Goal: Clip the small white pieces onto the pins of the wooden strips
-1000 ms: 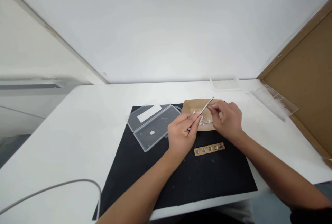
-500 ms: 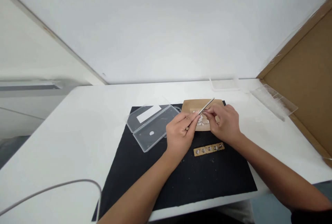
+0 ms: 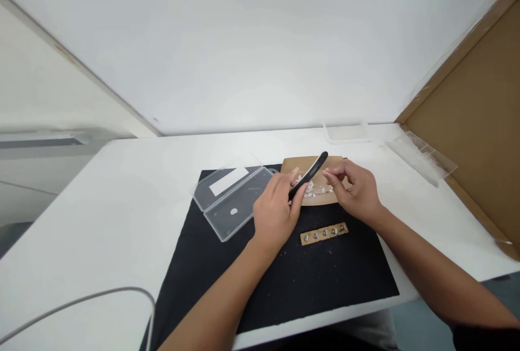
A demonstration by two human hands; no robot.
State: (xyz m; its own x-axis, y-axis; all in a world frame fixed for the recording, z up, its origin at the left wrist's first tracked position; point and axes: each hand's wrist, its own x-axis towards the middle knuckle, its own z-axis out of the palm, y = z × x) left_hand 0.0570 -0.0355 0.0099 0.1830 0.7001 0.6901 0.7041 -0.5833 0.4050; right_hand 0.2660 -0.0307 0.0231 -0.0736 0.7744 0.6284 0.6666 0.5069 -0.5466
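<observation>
In our left hand (image 3: 274, 213) we grip a curved strip (image 3: 314, 169), smooth and black with a pale inner edge; its free end slants upward over the tan tray (image 3: 294, 164). The fingertips of our right hand (image 3: 357, 186) meet in a pinch beside it, but we cannot tell if something small lies between them. The tray holds many tiny white pieces (image 3: 311, 192). Nearer to us, a narrow tan bar (image 3: 320, 235) carries five shiny metal bits. At left, a clear plastic case (image 3: 221, 223) lies open. All this is on a matt black sheet (image 3: 317, 286), upon a white table (image 3: 81, 221) against a plain pale wall (image 3: 260, 58).
</observation>
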